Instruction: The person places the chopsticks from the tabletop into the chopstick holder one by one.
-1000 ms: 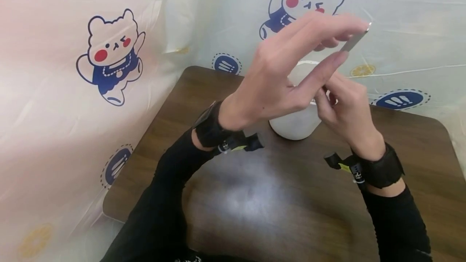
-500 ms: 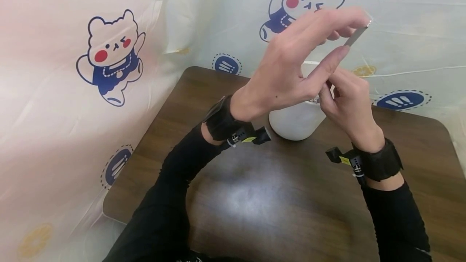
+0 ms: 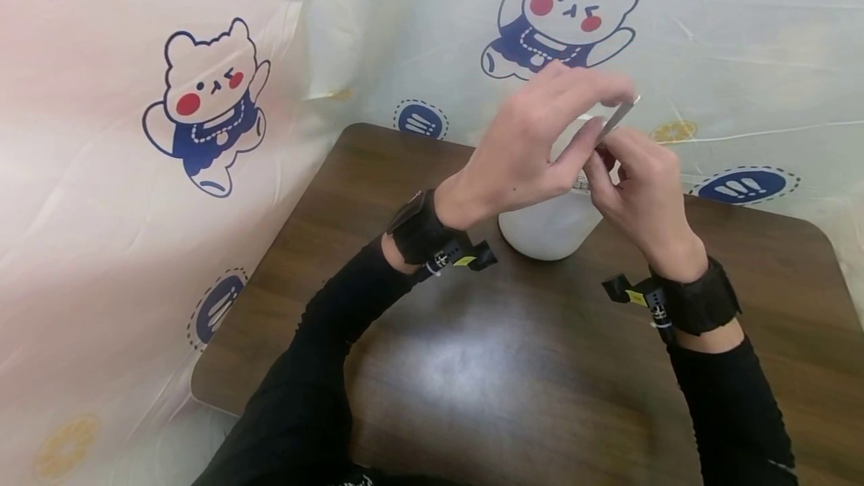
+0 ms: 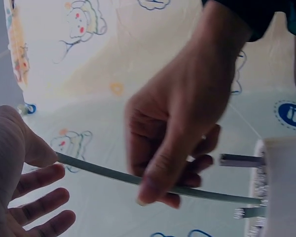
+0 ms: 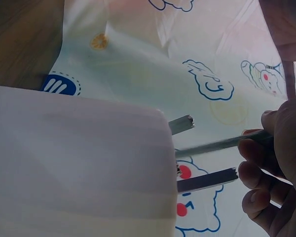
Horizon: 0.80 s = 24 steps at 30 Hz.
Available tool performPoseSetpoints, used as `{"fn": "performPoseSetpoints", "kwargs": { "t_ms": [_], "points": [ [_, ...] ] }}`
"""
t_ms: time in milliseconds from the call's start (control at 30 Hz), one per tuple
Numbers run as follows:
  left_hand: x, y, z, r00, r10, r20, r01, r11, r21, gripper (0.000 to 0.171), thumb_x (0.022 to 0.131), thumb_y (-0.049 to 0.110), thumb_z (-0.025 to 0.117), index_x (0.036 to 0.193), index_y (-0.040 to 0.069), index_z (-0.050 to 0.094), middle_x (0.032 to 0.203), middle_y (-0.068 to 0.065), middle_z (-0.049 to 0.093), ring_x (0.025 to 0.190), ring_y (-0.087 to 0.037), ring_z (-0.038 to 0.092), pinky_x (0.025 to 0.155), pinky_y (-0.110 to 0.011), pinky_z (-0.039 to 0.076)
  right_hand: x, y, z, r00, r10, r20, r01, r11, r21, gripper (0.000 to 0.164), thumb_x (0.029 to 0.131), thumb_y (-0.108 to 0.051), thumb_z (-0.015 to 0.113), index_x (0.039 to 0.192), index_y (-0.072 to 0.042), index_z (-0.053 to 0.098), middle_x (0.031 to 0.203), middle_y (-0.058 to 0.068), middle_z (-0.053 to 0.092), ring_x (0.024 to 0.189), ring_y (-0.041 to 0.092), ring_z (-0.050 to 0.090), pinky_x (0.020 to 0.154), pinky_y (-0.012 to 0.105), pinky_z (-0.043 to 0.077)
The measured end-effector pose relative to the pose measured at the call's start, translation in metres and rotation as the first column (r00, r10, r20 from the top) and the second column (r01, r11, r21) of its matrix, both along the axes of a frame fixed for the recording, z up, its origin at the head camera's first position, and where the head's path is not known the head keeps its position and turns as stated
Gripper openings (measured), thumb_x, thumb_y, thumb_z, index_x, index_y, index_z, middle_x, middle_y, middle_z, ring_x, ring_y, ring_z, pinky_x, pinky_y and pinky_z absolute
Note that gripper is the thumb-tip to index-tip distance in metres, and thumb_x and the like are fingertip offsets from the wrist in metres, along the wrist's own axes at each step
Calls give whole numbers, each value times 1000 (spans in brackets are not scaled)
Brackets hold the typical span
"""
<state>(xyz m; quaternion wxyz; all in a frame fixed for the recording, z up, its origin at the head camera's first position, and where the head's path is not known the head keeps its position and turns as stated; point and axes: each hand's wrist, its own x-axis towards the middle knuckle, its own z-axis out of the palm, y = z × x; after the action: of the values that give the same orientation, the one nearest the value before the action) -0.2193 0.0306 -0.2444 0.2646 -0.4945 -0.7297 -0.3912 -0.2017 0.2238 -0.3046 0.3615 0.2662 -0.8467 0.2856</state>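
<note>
A thin, flat grey strip (image 4: 103,171) runs out of the mouth of a white container (image 3: 550,227) on the table. My left hand (image 3: 516,145) pinches its outer end between thumb and index finger, with the other fingers spread below in the left wrist view. Closer to the container, my right hand (image 3: 641,190) pinches the same strip between thumb and fingers. The strip bows slightly between the two hands. Two shorter strips with ragged ends, one purplish-grey (image 4: 241,160) and one greyish (image 4: 250,212), poke out of the container. Its inside is mostly hidden behind my hands.
A brown wooden table (image 3: 499,396) with rounded corners lies under the forearms. Pale curtains (image 3: 108,246) printed with cartoon bears hang close along its left and back edges. Black straps with small cameras sit on both wrists.
My left hand first rose slightly, then came down and leftward in the head view, bringing the strip's end nearer my right hand. The right hand shifted only slightly; the container stayed put.
</note>
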Motion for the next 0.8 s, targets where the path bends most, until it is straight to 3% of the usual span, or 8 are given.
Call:
{"fn": "performPoseSetpoints", "kwargs": {
  "t_ms": [233, 467, 800],
  "points": [
    [-12, 1, -32, 998, 55, 24, -52, 993, -107, 47, 86, -7, 43, 122, 8, 69, 122, -5, 70, 108, -19, 55, 97, -19, 40, -2, -1, -3, 1000, -19, 0, 19, 1000, -24, 9, 91, -4, 71, 96, 4, 71, 72, 18, 60, 66, 22, 47, 66, 14, 26],
    [-21, 1, -65, 996, 93, 15, -90, 986, -138, 50, 89, -1, 43, 129, 12, 68, 123, -4, 69, 107, -19, 52, 92, -23, 41, -2, -1, -7, 1000, -24, 3, 24, 999, -41, 16, 87, -6, 77, 101, 2, 76, 77, 21, 68, 71, 30, 57, 74, 11, 31],
    [-22, -1, -96, 983, 182, -12, -181, 962, -205, 49, 92, 3, 46, 136, 16, 65, 125, -5, 67, 116, -21, 52, 100, -25, 41, -4, 3, -17, 999, -47, 6, 47, 998, 41, 19, 86, -12, 80, 99, 1, 79, 82, 20, 73, 76, 31, 52, 72, 16, 25]
  ]
}}
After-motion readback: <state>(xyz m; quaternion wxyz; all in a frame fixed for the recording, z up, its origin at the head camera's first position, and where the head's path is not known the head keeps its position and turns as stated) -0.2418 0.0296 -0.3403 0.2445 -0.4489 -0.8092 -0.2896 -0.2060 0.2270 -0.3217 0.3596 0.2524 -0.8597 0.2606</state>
